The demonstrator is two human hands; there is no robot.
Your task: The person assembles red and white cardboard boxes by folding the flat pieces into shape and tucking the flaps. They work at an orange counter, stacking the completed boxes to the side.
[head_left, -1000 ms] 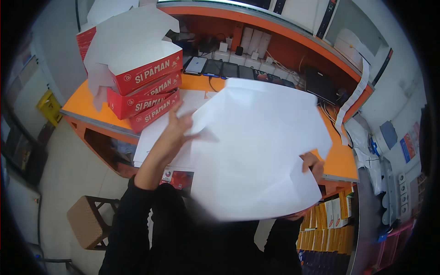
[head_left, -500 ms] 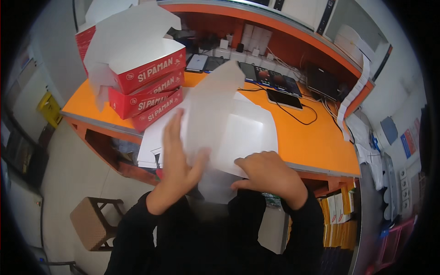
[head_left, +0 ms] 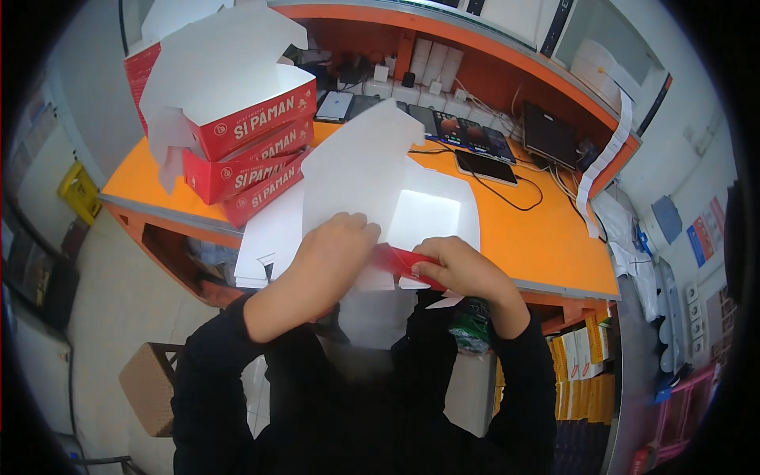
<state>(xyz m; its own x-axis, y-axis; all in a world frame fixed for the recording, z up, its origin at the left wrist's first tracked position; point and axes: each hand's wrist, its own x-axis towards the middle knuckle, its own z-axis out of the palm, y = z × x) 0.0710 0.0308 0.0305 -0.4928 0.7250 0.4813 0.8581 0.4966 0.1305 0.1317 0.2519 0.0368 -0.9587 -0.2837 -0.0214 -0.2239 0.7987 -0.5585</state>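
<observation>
In front of me at the table's near edge is a partly folded cardboard box (head_left: 431,207), white inside and red outside. Its near red side panel stands raised between my hands. My left hand (head_left: 340,249) has its fingers curled round the left end of that panel; the fingertips are partly hidden. With thumb and fingers, my right hand (head_left: 467,269) pinches the panel's right end. One large white flap rises up on the left of the box. Flat white cardboard sheets (head_left: 269,237) lie under it and to its left.
A stack of red folded boxes (head_left: 265,134) with open lids stands at the table's left. Several phones (head_left: 484,166), cables and chargers line the back of the orange table (head_left: 546,245). A brown stool (head_left: 146,388) is at lower left, and yellow packages (head_left: 582,372) sit below right.
My left hand has moved right and down from beside the flap and closed on the near panel. That panel has folded up, showing its red outside, with my right hand gripping it.
</observation>
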